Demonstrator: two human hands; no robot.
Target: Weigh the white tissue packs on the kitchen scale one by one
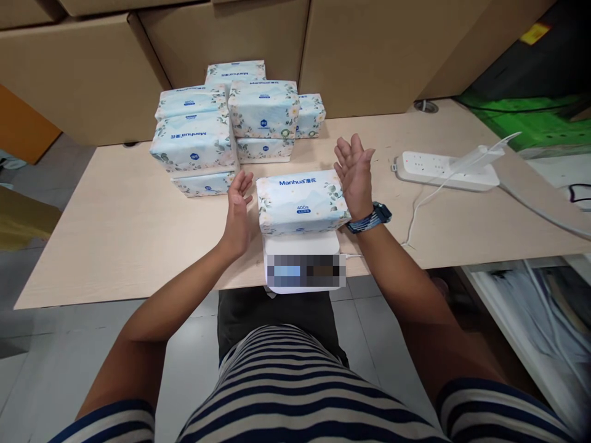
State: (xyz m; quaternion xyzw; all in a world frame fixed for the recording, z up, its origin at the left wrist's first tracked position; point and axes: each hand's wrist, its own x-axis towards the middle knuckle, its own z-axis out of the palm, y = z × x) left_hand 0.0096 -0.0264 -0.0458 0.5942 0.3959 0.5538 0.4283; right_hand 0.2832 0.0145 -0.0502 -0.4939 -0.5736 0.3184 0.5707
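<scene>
A pale blue tissue pack (300, 200) printed "Manhua" lies on a white scale (302, 264) at the table's front edge. My left hand (237, 212) hovers just left of the pack, fingers stretched out and palm facing it, a small gap between them. My right hand (355, 175) stands at the pack's right end, fingers straight and upright, a blue watch strap on its wrist. Neither hand grips the pack. The scale's display is blurred.
Several more tissue packs (231, 123) are stacked at the back of the wooden table (115, 234). A white power strip (446, 169) with a plugged cable lies to the right. Cardboard boxes (360, 49) line the far edge.
</scene>
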